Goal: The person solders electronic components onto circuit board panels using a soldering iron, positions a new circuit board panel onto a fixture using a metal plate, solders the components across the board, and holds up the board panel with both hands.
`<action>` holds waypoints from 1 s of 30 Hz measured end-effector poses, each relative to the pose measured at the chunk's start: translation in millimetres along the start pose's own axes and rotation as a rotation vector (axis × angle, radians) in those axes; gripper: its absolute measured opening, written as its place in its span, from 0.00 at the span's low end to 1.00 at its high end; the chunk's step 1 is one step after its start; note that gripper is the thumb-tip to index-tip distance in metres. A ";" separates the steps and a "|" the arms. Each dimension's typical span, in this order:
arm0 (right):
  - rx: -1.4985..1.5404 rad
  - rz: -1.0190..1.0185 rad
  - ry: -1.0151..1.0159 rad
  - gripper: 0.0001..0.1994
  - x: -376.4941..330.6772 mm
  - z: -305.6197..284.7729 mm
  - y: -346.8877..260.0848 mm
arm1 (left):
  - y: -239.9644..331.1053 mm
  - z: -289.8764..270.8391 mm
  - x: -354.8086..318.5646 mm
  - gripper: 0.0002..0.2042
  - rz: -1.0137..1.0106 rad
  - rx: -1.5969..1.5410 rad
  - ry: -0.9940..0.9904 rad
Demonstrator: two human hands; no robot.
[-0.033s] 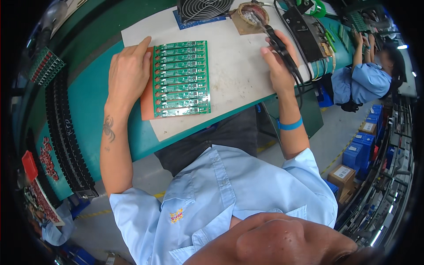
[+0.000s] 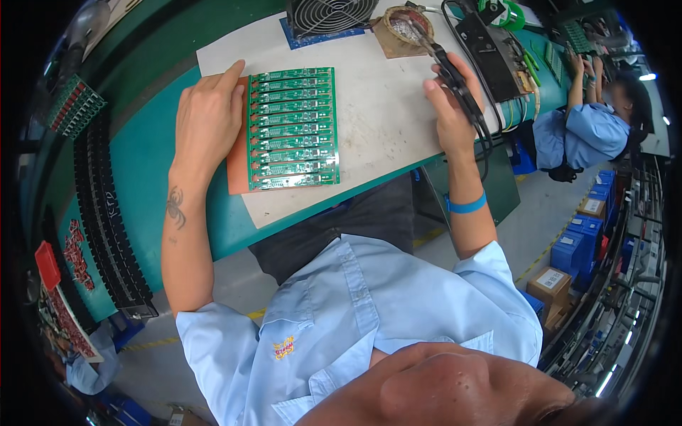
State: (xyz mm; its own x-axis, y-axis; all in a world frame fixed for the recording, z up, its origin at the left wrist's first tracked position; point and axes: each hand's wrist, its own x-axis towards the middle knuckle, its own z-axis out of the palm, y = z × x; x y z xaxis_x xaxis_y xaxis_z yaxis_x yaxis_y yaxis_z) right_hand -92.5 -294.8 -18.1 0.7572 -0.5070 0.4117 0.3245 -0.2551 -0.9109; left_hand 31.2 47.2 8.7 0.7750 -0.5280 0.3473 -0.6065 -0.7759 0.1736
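Observation:
On the white-covered worktop lies a panel of green circuit boards [image 2: 293, 128], several narrow strips side by side. It rests on an orange backing board [image 2: 236, 174] that shows along its left side. My left hand [image 2: 207, 113] lies over this left edge, palm down, fingers stretched forward and thumb beside the panel. To the right of the panel, my right hand [image 2: 456, 106] is wrapped round a black corded soldering iron [image 2: 455, 79]. The iron's metal tip points away from me, at a round bowl [image 2: 406, 27] with silvery bits in it.
A black fan [image 2: 330, 15] stands at the back on a blue base. Right of the bowl are a black box [image 2: 486, 57], cables and a green spool [image 2: 508, 14]. A black slotted rack [image 2: 106, 206] runs along the left. A co-worker [image 2: 582, 131] sits at the far right.

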 end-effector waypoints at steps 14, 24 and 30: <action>-0.368 -0.270 -0.124 0.24 47.8 6.0 -5.7 | 1.6 -1.5 2.3 0.15 -0.009 -0.034 -0.003; -0.423 -0.273 -0.276 0.25 38.6 3.8 -5.1 | -0.5 2.5 1.1 0.15 0.006 -0.016 0.016; -0.480 -0.405 -0.282 0.24 14.2 -11.7 -19.8 | 0.7 -0.4 8.2 0.16 0.000 -0.079 -0.060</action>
State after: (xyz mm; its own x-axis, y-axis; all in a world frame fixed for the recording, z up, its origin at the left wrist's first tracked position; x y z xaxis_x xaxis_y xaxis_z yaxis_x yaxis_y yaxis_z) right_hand -94.8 -306.6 6.2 0.7688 -0.0778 0.6347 0.3754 -0.7486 -0.5465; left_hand 37.1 42.5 12.1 0.7829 -0.5495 0.2917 -0.6166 -0.7476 0.2468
